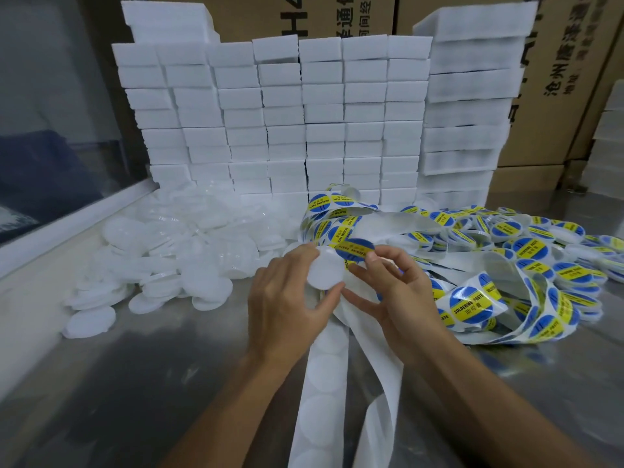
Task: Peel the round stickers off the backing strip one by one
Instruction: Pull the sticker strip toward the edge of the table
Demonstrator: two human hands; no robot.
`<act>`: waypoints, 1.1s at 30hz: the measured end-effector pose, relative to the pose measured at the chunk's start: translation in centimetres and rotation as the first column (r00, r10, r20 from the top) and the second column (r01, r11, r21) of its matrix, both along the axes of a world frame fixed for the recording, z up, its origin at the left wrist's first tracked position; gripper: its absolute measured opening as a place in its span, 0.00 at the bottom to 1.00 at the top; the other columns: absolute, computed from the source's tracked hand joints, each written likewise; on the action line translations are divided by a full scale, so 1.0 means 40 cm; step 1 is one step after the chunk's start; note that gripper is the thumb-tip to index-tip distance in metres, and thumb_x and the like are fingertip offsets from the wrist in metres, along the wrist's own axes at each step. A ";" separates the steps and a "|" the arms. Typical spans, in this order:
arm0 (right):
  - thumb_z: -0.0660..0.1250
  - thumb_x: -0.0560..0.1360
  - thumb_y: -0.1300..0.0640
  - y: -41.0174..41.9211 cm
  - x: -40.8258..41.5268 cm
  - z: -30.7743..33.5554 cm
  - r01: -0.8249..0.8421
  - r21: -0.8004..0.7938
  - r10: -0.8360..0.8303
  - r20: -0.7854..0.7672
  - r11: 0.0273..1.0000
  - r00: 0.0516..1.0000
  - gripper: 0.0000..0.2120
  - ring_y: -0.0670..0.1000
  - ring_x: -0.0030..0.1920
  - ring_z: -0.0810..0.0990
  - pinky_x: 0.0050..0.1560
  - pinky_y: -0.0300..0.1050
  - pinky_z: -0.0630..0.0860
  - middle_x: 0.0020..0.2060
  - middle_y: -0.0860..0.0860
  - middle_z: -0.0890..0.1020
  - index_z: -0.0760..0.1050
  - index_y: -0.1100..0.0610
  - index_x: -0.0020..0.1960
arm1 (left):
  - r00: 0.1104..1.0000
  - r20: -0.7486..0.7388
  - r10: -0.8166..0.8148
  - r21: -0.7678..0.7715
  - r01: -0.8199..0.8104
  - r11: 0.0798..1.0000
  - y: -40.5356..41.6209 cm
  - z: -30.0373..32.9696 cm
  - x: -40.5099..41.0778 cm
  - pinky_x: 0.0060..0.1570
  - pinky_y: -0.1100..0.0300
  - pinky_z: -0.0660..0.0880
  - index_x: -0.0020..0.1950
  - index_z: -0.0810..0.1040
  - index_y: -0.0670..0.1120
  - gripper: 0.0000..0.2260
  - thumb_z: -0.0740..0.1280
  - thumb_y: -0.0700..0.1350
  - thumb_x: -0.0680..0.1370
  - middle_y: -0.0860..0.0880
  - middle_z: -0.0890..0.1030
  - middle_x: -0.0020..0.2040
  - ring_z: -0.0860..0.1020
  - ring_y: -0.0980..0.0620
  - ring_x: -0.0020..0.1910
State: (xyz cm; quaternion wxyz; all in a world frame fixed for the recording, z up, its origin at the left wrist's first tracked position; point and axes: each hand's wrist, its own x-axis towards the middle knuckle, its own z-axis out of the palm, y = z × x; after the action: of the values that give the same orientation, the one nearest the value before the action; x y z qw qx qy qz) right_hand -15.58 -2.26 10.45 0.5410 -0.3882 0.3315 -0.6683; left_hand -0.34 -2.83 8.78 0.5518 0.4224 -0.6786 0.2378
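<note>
Left hand (287, 295) pinches a round white plastic lid (326, 270) between thumb and fingers; right hand (398, 282) grips a round blue-and-yellow "soldering paste" sticker (354, 249) by its edge, touching the lid's upper rim. Step in hand, as judged — one sticker peeled and being laid on the lid. The white paper backing strip (329, 359) trails down the steel table (135, 383) between the wrists — next, press the sticker flat and centred, then lift the following one.

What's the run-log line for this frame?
left hand: holds white disc | right hand: pinches blue sticker | backing strip: emptied, trailing

I was at a packing bench in a warehouse: steel worktop (135, 383), white foam blocks (304, 130) stacked at twelve o'clock, printed cardboard cartons (557, 79) behind, loose white discs (175, 251) at ten.
</note>
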 end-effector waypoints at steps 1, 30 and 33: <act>0.70 0.76 0.60 0.001 0.001 0.001 -0.002 -0.007 0.002 0.004 1.000 1.000 0.04 0.51 0.49 0.85 0.48 0.58 0.83 0.44 0.53 0.82 0.78 0.52 0.47 | 1.000 0.012 -0.009 -0.021 0.009 1.000 0.004 0.002 -0.004 0.44 0.51 0.78 0.57 0.80 0.42 0.21 0.77 0.50 0.69 0.47 0.83 0.54 0.81 0.45 0.47; 0.72 0.73 0.59 -0.007 -0.037 0.012 0.025 -0.018 -0.025 -0.010 1.000 1.000 0.04 0.47 0.41 0.82 0.50 0.56 0.83 0.39 0.53 0.84 0.85 0.54 0.40 | -0.005 -1.000 -0.016 -0.011 0.905 0.425 0.004 0.027 -0.012 0.41 0.59 0.81 0.48 0.81 0.38 0.07 0.71 0.30 0.72 0.40 0.86 0.43 0.85 0.47 0.42; 0.74 0.69 0.55 0.000 -0.029 0.012 0.004 -0.045 -0.010 -0.130 0.999 0.991 0.03 0.49 0.45 0.84 0.51 0.53 0.83 0.44 0.56 0.86 0.86 0.53 0.42 | -0.017 -1.000 -0.022 -0.024 0.911 0.412 0.003 0.024 -0.012 0.41 0.59 0.81 0.50 0.80 0.37 0.10 0.72 0.32 0.70 0.39 0.85 0.44 0.85 0.46 0.42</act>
State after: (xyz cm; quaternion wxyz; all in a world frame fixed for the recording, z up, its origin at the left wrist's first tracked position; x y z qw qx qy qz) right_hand -16.72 -2.28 10.92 0.5071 -0.4420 0.3525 -0.6506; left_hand -0.82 -2.72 9.73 0.6667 0.3315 -0.3293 -0.5807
